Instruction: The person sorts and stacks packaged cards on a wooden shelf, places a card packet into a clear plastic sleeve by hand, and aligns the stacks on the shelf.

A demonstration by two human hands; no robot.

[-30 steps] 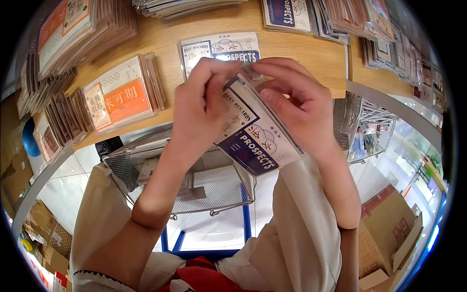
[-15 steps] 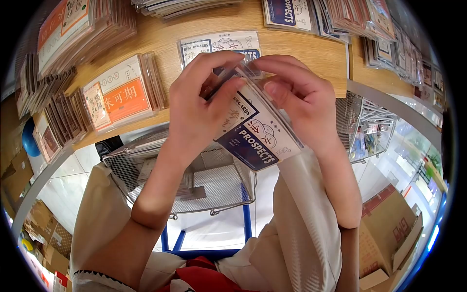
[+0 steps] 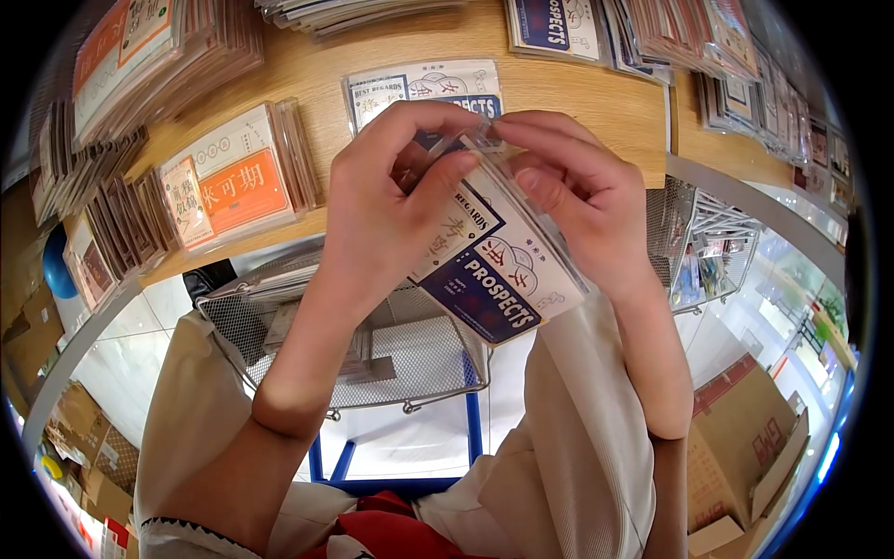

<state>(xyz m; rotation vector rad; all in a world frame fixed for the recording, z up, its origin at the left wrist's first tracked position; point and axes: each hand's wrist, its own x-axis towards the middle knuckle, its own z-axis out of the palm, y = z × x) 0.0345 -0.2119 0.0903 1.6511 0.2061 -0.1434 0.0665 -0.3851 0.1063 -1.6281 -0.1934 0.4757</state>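
- Navy-and-cream PROSPECTS packet (image 3: 507,270), centre of frame: tilted, pinched near its top edge by left hand (image 3: 391,196), with right hand (image 3: 591,200) gripping clear plastic (image 3: 486,133) there by fingertips.
- Possible slip toward wire basket (image 3: 428,374), lower centre, from a fingertip-only hold.
- Possible creasing of plastic, from uneven pulling.

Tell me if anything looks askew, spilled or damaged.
Nothing spilled or damaged stands out. The card packet tilts, but the left hand grips it and the right hand touches its edge, so that looks ordinary.
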